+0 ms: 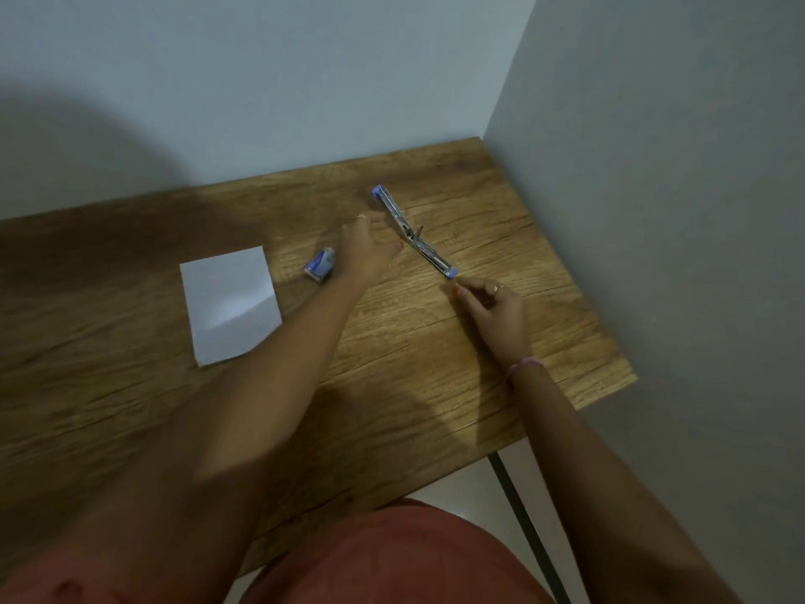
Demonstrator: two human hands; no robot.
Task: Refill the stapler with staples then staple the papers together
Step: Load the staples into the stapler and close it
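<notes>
Step in hand looks like the refill: stapler [414, 235] lies swung fully open and flat on the wooden surface [501, 342], both blue ends pointing away from each other, metal channel facing up. Can't tell if any staples sit in the channel, too small.

Left hand [368, 246] is just left of the stapler's middle hinge, fingers loosely curled and partly open, thumb tip at or nearly at the metal; it grips nothing that I can see. Right hand [496, 298] is just below the stapler's near blue end, fingertips pinched together. May be pinching a strip of staples, but nothing is visible between them, so can't tell.

Small blue staple box [321, 264] lies on its side left of the stapler, just beyond the left wrist. Its end seems open, contents not visible.

Papers [231, 305] sit further left of the stapler, well apart, a flat white stack, not stapled as far as I can tell.

Next move, my judgement: steady the open stapler with the left hand, drop a staple strip into the channel legs down, fold it closed, then bring the papers over.
</notes>
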